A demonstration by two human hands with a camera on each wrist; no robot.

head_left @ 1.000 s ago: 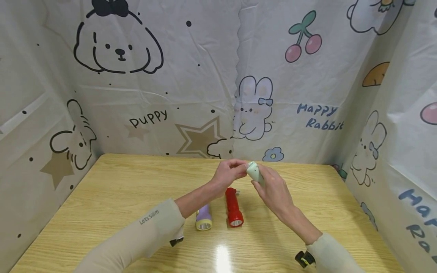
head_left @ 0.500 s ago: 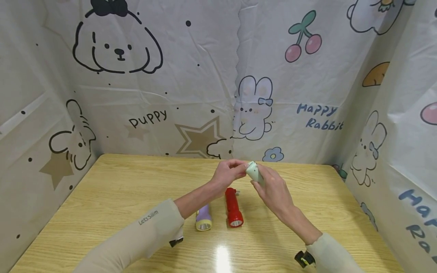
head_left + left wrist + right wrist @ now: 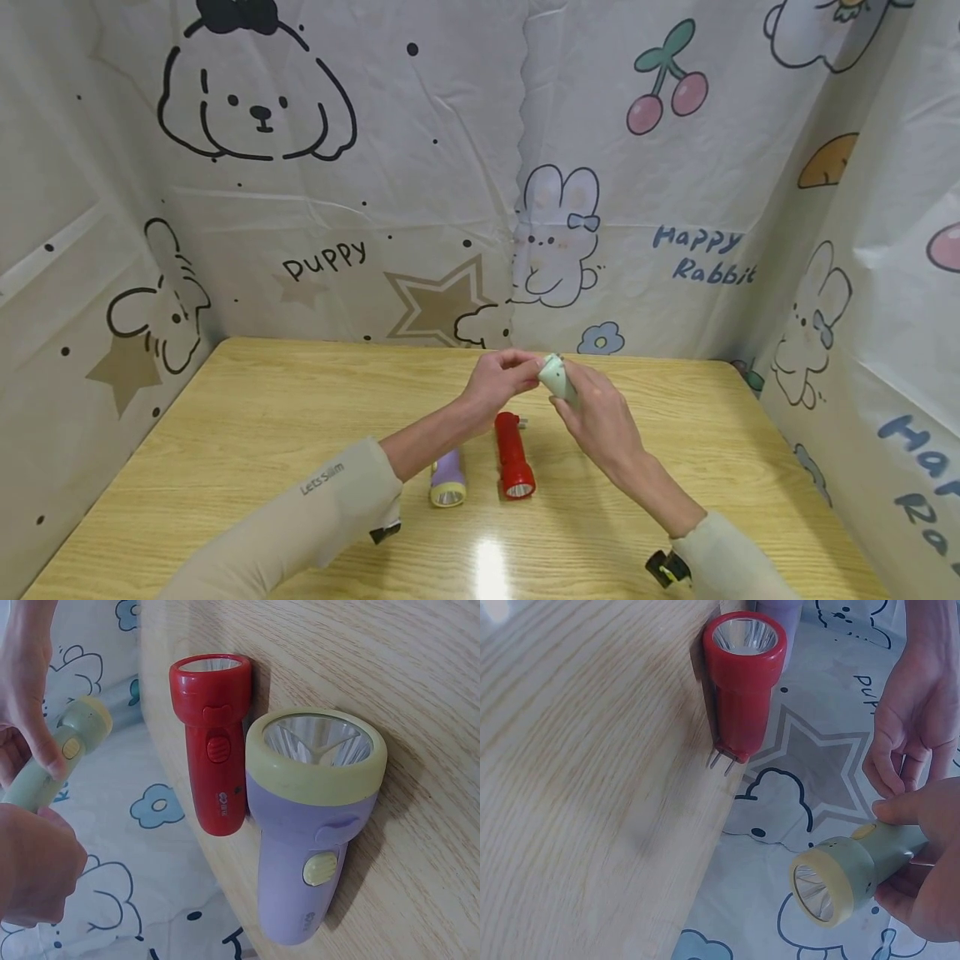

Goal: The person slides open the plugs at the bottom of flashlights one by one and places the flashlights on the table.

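Note:
A pale green flashlight with a yellow rim is held in the air above the far part of the table, its tail end toward the head camera. My right hand grips its body; in the left wrist view the thumb lies by the yellow switch. At the tail end, my left hand pinches with thumb and fingers, and these fingertips are partly hidden. Below the hands lie a red flashlight and a purple flashlight with a yellow rim, the latter partly covered by my left forearm.
The wooden table runs back to a printed cloth hanging behind it and at both sides. Metal plug prongs stick out from the red flashlight's tail. Both lying flashlights have their lenses facing the near edge.

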